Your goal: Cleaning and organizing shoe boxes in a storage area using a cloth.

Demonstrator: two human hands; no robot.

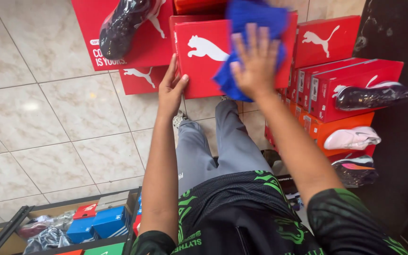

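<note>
- The tiled floor [48, 108] of pale marbled squares fills the left half of the view, and the person's grey trouser legs [223, 146] stand on it.
- A stack of red shoe boxes [350, 80] rises at the right, against a dark wall, lids facing out; orange boxes sit under them.
- A red shoe box [204, 59] with a white leaping-cat mark is held up in front of the person, at the middle top of the view, its lid facing the camera.
- A cardboard carton [10, 226] at the bottom left corner holds small blue and red boxes [100, 219] and crumpled plastic bags.
- The blue cloth [253, 28] lies bunched on the right part of the held box's lid, spilling past its upper and lower edges.
- A dark wrapped shoe [123, 23] rests on a red box at the top left; another dark wrapped shoe [374, 96] and a pink one [352, 138] sit on the stack at the right.
- The right hand [256, 59] presses flat on the cloth, fingers spread; its grip is wide, palm down.
- The left hand [171, 87] grips the box's lower left edge, thumb on the lid, fingers behind.
</note>
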